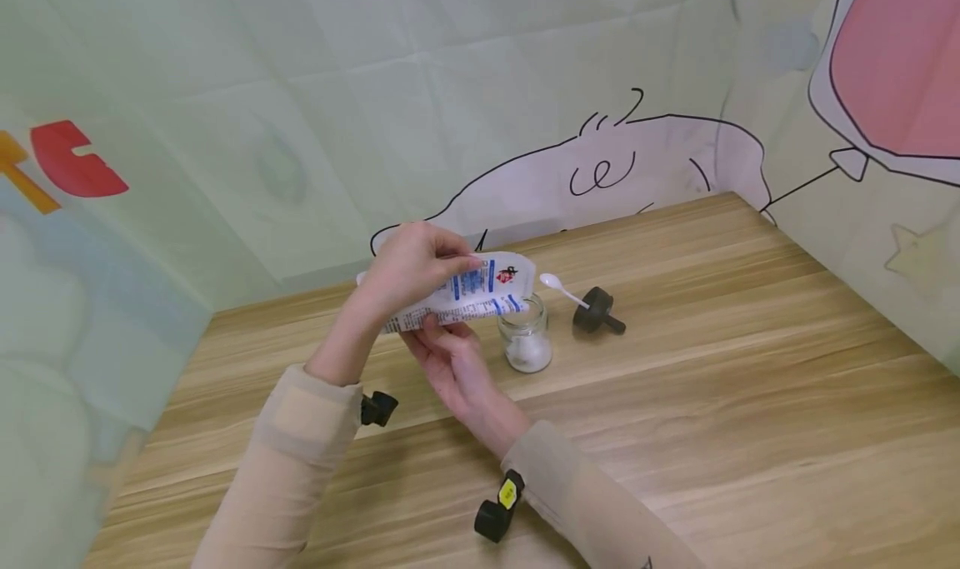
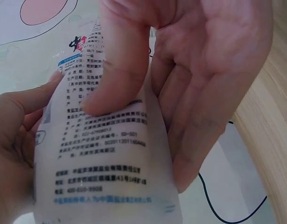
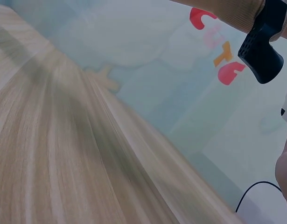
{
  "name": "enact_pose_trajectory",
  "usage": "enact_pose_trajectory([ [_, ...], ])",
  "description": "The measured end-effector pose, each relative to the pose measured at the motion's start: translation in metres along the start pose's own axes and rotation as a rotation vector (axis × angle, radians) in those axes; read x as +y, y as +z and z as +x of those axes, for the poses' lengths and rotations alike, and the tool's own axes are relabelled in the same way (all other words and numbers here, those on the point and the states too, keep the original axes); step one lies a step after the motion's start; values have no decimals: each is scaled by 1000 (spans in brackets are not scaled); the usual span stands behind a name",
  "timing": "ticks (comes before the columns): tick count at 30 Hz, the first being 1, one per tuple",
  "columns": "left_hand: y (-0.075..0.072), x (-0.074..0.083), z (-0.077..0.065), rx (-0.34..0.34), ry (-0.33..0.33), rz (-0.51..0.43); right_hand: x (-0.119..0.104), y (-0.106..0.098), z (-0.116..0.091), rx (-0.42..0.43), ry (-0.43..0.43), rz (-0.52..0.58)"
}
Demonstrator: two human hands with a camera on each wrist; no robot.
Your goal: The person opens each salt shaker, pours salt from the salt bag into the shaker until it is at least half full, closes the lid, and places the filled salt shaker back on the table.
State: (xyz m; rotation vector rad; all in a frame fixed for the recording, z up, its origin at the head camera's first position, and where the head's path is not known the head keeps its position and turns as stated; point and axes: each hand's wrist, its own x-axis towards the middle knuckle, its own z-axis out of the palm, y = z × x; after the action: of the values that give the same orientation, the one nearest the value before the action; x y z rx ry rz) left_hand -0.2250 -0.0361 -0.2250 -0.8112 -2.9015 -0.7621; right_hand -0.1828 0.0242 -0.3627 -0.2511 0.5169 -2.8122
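A white printed salt bag (image 1: 468,290) lies tilted across both hands, its right end over the mouth of a small glass jar (image 1: 527,344). White contents show inside the jar. From above, my left hand (image 1: 412,261) grips the bag, with the thumb across its printed face in the left wrist view. My right hand (image 1: 457,369) holds the bag from below, with its thumb along the lower edge. Close up, rows of print cover the salt bag (image 2: 101,172). Only part of the right hand (image 3: 285,175) shows at the right wrist view's edge.
A black lid (image 1: 596,309) with a knob lies on its side right of the jar, a white spoon (image 1: 558,286) sticking out from it. Printed cloth walls (image 1: 337,136) border the wooden table (image 1: 712,369). Black wrist cameras (image 1: 495,515) hang below the sleeves.
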Motion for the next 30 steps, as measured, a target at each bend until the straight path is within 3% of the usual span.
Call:
enact_pose_trajectory([
  [10, -2, 3, 1, 29, 60, -40, -1, 0, 0, -3, -1, 44],
  [30, -11, -2, 0, 49, 53, -62, -3, -3, 0, -145, 6, 25],
])
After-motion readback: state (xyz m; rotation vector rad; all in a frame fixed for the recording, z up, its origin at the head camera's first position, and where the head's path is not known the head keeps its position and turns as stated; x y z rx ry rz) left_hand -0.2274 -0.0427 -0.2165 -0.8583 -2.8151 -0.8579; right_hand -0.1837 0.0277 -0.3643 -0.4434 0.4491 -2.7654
